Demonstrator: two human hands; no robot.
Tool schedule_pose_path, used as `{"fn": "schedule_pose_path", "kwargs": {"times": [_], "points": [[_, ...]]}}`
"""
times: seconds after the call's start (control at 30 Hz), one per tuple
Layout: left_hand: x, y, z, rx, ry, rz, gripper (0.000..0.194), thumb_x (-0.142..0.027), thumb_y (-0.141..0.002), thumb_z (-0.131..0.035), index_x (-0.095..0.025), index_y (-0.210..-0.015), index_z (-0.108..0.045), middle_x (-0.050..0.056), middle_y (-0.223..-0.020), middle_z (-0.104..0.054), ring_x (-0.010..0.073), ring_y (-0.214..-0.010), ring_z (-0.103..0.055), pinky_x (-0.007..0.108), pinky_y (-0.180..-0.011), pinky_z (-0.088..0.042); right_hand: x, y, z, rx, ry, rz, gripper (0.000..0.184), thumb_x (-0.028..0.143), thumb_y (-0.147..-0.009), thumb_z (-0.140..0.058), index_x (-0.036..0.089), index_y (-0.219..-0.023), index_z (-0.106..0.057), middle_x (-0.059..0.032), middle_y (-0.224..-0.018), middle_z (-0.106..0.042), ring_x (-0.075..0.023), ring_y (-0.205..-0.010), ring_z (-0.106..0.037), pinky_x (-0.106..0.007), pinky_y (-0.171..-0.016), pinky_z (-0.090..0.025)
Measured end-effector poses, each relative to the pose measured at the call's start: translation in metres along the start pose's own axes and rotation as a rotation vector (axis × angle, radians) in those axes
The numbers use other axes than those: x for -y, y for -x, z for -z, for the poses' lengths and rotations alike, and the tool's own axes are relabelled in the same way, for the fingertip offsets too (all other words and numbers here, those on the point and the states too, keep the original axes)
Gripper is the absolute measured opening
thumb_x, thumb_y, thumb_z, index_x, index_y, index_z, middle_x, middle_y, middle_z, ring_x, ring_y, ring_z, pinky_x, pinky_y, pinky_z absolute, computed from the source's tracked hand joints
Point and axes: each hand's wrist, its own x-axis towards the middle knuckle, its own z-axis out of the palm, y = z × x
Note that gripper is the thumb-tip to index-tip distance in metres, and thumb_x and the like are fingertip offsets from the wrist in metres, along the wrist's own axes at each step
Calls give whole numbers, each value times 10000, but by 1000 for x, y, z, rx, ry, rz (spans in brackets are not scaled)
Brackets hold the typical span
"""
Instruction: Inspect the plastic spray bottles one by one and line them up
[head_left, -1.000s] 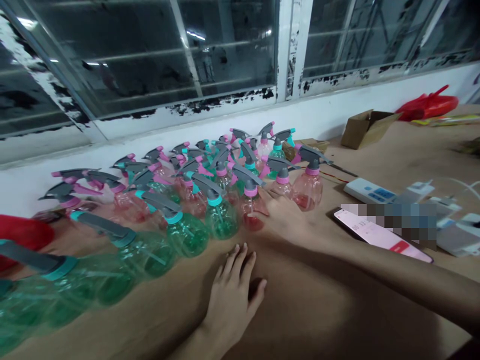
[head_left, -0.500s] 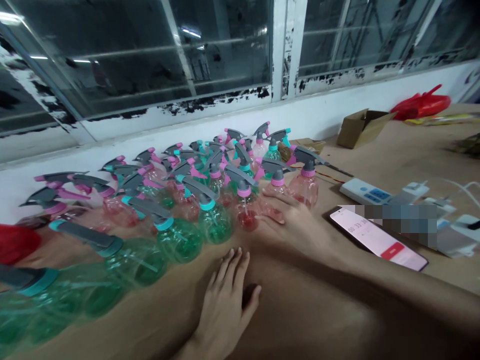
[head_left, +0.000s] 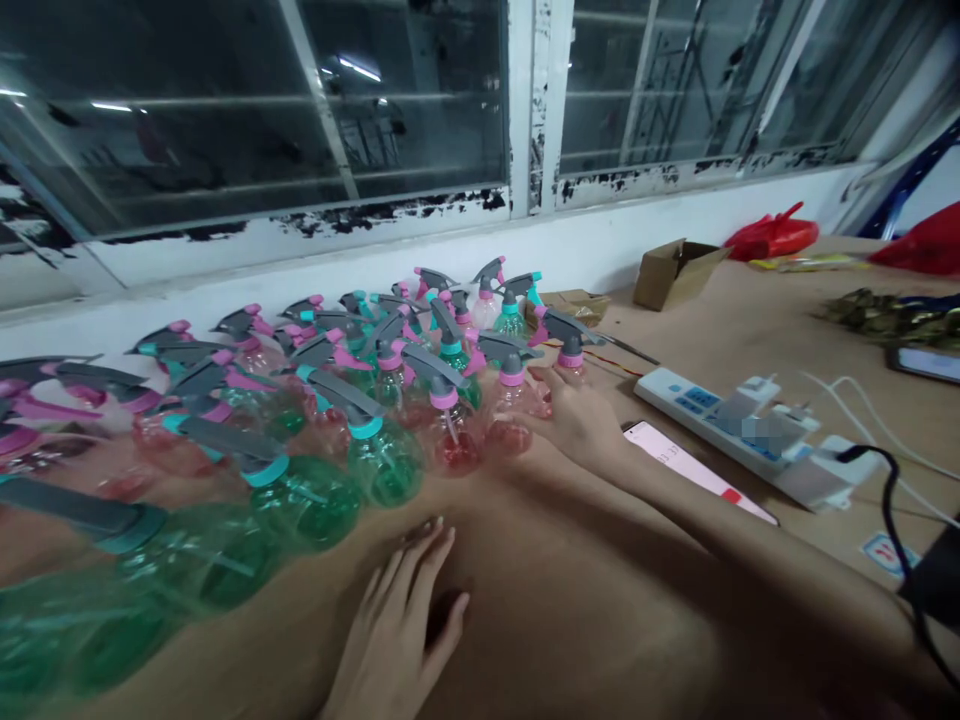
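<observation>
Several small spray bottles (head_left: 375,410), pink and green with grey triggers, stand crowded along the wall on a brown table (head_left: 585,600). My right hand (head_left: 574,420) reaches into their right end. Its fingers are stretched out against a pink bottle (head_left: 571,365) and the pink bottle (head_left: 514,400) beside it, touching but not wrapped round either. My left hand (head_left: 394,630) lies flat on the table in front of the green bottles (head_left: 307,495), fingers straight, holding nothing.
A phone (head_left: 694,470) with a lit screen lies under my right forearm. Right of it are a white power strip (head_left: 720,420) with chargers and a black cable (head_left: 900,510). A small cardboard box (head_left: 675,270) and red bags (head_left: 772,235) sit at the back right.
The view has swung to the right, so everything shifted left in the picture. My right hand stays at the pink bottles and my left hand stays flat.
</observation>
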Motion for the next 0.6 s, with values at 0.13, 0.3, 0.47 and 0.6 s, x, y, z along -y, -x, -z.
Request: {"fn": "schedule_pose_path", "kwargs": {"times": [0.13, 0.3, 0.47, 0.6], "points": [[-2, -2, 6, 12, 96, 7, 424, -285, -918, -479, -212, -1330, -414, 69, -1261, -589, 246, -1119, -587, 409, -913, -499, 5, -3, -3, 23, 57, -6, 499, 572, -837, -490, 152, -1091, -584, -147, -1066, -683, -351, -957, -640, -407, -636, -493], [-8, -5, 10, -7, 269, 45, 368, -255, -923, -468, -250, -1288, -428, 47, -1205, -607, 227, -1095, -601, 394, -909, -507, 4, 9, 4, 12, 98, 15, 544, 598, -828, -488, 131, -1093, -579, -158, -1063, -679, -366, -985, -621, -435, -686, -489], [-26, -21, 1, 42, 451, 196, 439, -220, -913, -463, -286, -1334, -356, 66, -1298, -526, 257, -1180, -533, 463, -959, -458, 4, 46, 22, 25, 76, 76, 596, 644, -822, -460, 132, -1113, -551, -141, -1059, -666, -353, -983, -615, -426, -648, -517], [-46, -38, -11, 0, 547, 216, 719, -270, -827, -566, -259, -1428, -172, 121, -1416, -395, 316, -1267, -435, 521, -1005, -400, 13, 83, 39, 34, 10, 157, 581, 661, -794, -492, 158, -1073, -574, -125, -975, -669, -348, -911, -620, -451, -642, -520]]}}
